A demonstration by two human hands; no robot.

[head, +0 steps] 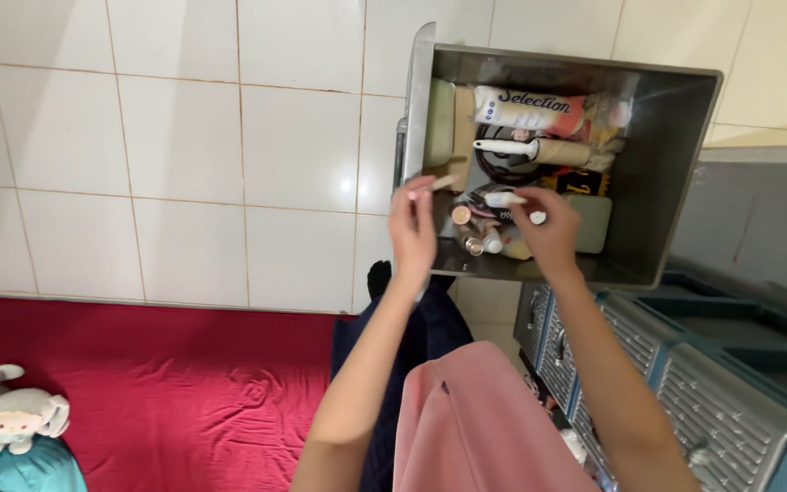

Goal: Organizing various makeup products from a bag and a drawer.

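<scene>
Your left hand (413,223) is closed in a pinch grip on a small pale stick (439,184), held at the front edge of the open grey drawer (676,173). Your right hand (550,232) is curled around a small white tube (512,199); the fingers are closed on it and its white end shows at the fingertips, above the drawer contents.

Drawer contents:
- A long white packet with blue print (526,109) lies across the back.
- A white-handled brush (539,148) lies just below that packet, over a dark coiled item.
- A pale green pad (439,123) stands against the left wall.
- Several small bottles (475,232) are grouped near the front, between your two hands.
- A flat pale green case (591,221) lies just beside your right hand.

The drawer hangs over a white tiled floor (184,146). A grey-and-blue plastic drawer unit (685,383) stands to your right. A red mat (157,392) lies to your left, with a soft toy (11,419) at its far edge.
</scene>
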